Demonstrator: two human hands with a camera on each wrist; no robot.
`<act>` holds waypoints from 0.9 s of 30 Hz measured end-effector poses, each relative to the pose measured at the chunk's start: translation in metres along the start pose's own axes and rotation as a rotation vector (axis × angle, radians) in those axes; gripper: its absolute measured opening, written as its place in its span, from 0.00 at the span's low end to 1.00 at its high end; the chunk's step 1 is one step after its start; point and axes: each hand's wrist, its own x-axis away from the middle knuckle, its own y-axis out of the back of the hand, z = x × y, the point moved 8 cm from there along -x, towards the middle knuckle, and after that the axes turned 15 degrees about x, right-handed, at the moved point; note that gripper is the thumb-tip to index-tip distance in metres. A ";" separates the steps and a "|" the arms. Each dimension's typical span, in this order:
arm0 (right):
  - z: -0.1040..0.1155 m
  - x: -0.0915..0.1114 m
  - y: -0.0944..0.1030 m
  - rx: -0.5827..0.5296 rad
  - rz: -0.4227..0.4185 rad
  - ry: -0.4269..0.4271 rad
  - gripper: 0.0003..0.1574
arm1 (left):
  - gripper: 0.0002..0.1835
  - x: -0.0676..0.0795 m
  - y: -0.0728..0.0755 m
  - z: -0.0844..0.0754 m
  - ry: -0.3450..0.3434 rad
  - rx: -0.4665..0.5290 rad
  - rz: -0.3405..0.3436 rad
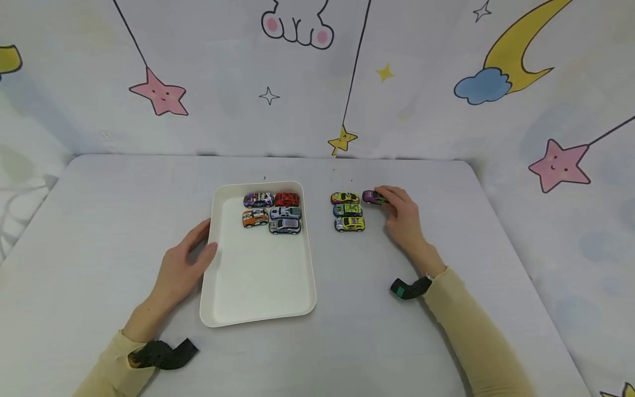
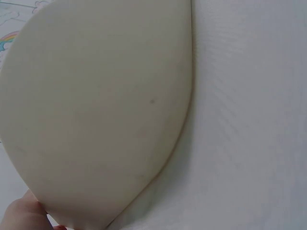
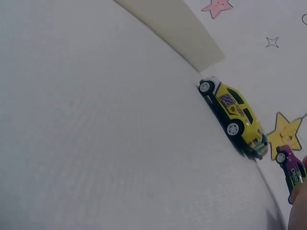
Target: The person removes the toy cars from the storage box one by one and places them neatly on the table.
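My left hand [image 1: 182, 270] holds the left rim of a white rectangular tray [image 1: 258, 286]; its thumb [image 2: 25, 213] also shows against the tray side in the left wrist view. Between the fingertips of my right hand [image 1: 404, 218], a purple toy car [image 1: 373, 197] is pinched, partly hidden by the fingers. Right beside it stand several yellow-green toy cars in a column: a top one [image 1: 344, 198], a middle one [image 1: 348, 210] and a bottom one [image 1: 349, 224]. The bottom yellow car shows large in the right wrist view.
Inside the tray's far part sit several toy cars: a purple-white one [image 1: 258, 199], a red one [image 1: 286, 199], an orange one [image 1: 255, 218] and two silver ones, upper [image 1: 285, 213] and lower [image 1: 285, 226]. A patterned wall [image 1: 223, 127] rises behind the white table [image 1: 119, 220].
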 end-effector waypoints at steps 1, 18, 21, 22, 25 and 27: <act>-0.002 0.000 -0.001 -0.003 0.021 -0.019 0.33 | 0.30 0.000 0.001 0.000 0.000 -0.003 -0.003; -0.005 0.002 -0.008 0.065 0.106 -0.091 0.24 | 0.30 -0.001 -0.001 -0.002 0.002 0.003 0.003; -0.005 0.003 -0.006 0.080 0.080 -0.105 0.22 | 0.30 -0.001 -0.001 -0.002 0.003 0.002 0.005; -0.005 0.003 -0.005 0.080 0.075 -0.110 0.21 | 0.30 -0.001 -0.001 -0.002 0.003 0.003 0.006; -0.006 0.004 -0.006 0.083 0.083 -0.119 0.20 | 0.30 0.000 -0.002 -0.002 0.005 0.006 0.010; -0.007 0.004 -0.007 0.086 0.097 -0.122 0.20 | 0.30 0.000 -0.002 -0.002 0.006 0.007 0.012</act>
